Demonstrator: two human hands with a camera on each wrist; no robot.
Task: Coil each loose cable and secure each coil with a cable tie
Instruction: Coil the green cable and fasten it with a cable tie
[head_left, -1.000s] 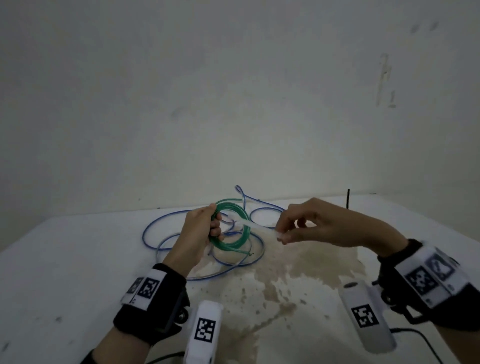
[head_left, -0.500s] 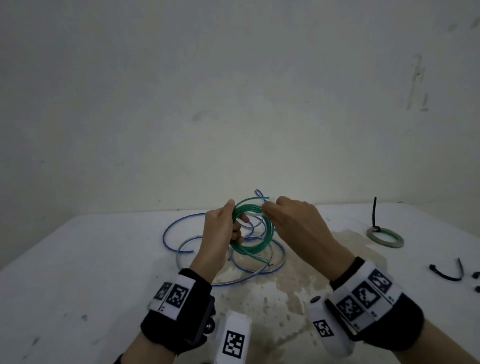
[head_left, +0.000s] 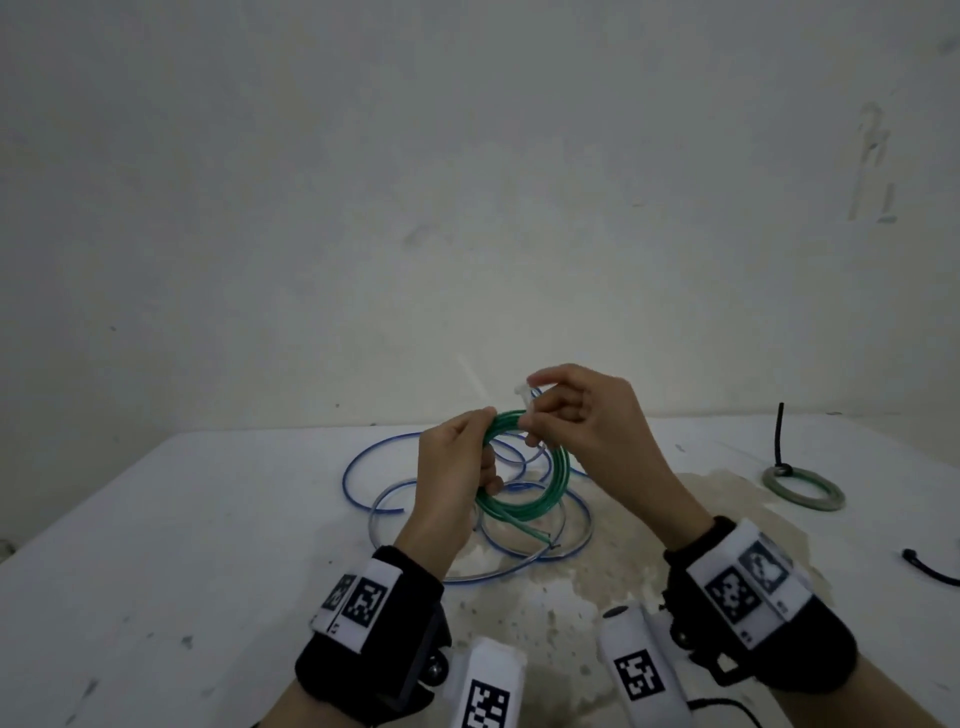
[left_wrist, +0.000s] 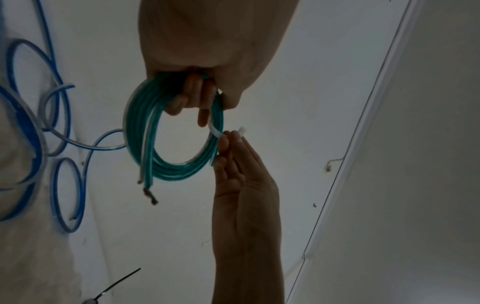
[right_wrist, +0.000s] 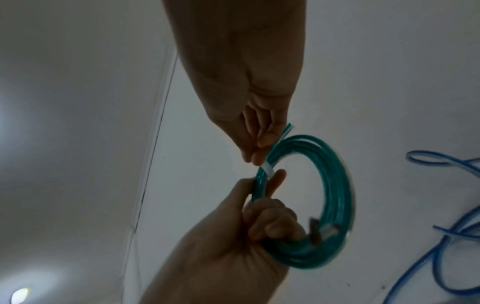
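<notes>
A green cable coil (head_left: 540, 499) (left_wrist: 182, 166) (right_wrist: 330, 197) hangs above the table, gripped at its left side by my left hand (head_left: 457, 467) (left_wrist: 197, 98) (right_wrist: 262, 222). My right hand (head_left: 561, 415) (left_wrist: 231, 148) (right_wrist: 259, 144) pinches a white cable tie (head_left: 523, 397) (left_wrist: 228, 132) (right_wrist: 269, 169) wrapped round the top of the coil. The tie's thin tail points up and back. Two cable ends stick out of the coil's lower part.
A loose blue cable (head_left: 415, 483) (left_wrist: 64, 185) (right_wrist: 454, 236) sprawls on the white table (head_left: 156, 545) under the hands. A tied grey-green coil (head_left: 802, 486) with a black tie sits at the right, and another black tie (head_left: 930, 569) lies near the right edge. A stain marks the table's middle.
My right hand, first pulling the white tie out to the right, came back to the coil and rose to its top. The tie now loops the coil.
</notes>
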